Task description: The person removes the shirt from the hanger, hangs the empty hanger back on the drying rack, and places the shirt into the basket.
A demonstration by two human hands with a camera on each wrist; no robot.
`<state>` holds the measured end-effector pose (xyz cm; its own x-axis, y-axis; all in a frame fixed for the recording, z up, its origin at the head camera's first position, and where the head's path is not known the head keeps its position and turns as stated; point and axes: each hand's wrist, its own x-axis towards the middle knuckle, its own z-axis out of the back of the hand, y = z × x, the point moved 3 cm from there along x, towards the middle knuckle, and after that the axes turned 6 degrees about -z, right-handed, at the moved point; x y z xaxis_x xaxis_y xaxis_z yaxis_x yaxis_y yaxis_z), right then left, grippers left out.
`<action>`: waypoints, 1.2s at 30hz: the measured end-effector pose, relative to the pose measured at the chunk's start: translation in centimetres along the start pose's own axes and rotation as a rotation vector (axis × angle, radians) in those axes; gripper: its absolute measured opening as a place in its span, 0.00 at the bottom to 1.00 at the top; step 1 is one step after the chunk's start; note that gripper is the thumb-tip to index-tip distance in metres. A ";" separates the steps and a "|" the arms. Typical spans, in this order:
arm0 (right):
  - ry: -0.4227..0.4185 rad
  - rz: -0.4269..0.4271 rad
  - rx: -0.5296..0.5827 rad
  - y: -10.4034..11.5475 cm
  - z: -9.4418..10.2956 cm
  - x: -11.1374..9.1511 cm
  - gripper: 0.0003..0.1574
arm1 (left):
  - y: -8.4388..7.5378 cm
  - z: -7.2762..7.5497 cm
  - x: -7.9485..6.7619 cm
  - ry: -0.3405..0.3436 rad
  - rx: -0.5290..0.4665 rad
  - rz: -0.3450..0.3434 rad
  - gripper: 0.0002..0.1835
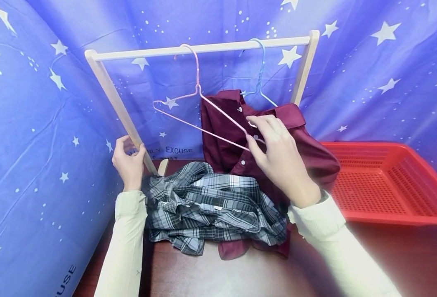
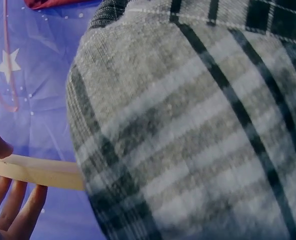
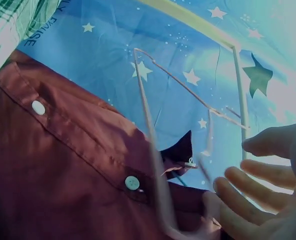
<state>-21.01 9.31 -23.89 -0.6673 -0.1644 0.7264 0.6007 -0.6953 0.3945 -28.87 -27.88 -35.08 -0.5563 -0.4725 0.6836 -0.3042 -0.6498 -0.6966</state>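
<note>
My left hand [image 1: 129,159] grips the left post [image 1: 116,97] of a wooden clothes rack, thumb on one side and fingers on the other. A pink wire hanger [image 1: 197,78] hangs bare and slanted from the rack's bar. My right hand [image 1: 281,154] is at its right end, thumb and fingers spread apart; in the right wrist view the hanger [image 3: 147,110] is blurred beside the fingertips [image 3: 220,185]. Behind it, a maroon button shirt [image 1: 222,132] hangs on a blue hanger [image 1: 261,62]. A grey-and-black plaid shirt [image 1: 218,189] lies crumpled below, close to my left wrist.
To the right stands a red plastic basket [image 1: 426,181] with a perforated bottom. A blue curtain [image 1: 352,107] with white stars surrounds the back and left. The reddish-brown table [image 1: 211,276] shows in front of the plaid shirt.
</note>
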 end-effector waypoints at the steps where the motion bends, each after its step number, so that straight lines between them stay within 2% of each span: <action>1: -0.008 0.019 0.013 0.1 0.0 -0.1 0.21 | 0.0 -0.1 0.0 -0.001 0.004 -0.001 0.18; 8: 0.006 0.130 0.030 2.0 -0.1 -1.8 0.24 | 0.2 -0.4 0.3 0.003 0.022 0.006 0.18; 13: 0.091 0.193 0.053 2.9 -0.8 -3.3 0.28 | 0.3 -0.5 0.4 0.008 0.035 -0.005 0.19; 16: 0.198 0.214 0.023 2.8 -1.9 -4.0 0.38 | 0.4 -0.5 0.4 0.015 0.018 0.007 0.19; 22: 0.425 0.194 -0.051 1.7 -5.0 -5.5 0.71 | 0.6 -0.4 0.3 0.016 0.000 0.021 0.19; 26: 0.536 0.161 -0.110 0.9 -7.4 -6.4 0.87 | 0.6 -0.4 0.4 0.019 0.001 0.026 0.19; 30: 0.597 0.146 -0.172 0.2 -9.8 -7.0 0.94 | 0.7 -0.3 0.3 0.020 -0.006 0.022 0.19; 36: 0.626 0.147 -0.208 -0.4 -13.1 -7.4 0.97 | 0.9 -0.3 0.2 0.014 -0.018 0.029 0.20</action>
<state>-22.08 1.66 -36.75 -0.7523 -0.5981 0.2763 0.6490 -0.7449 0.1547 -29.49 -28.40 -35.66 -0.5756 -0.4826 0.6601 -0.3013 -0.6253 -0.7199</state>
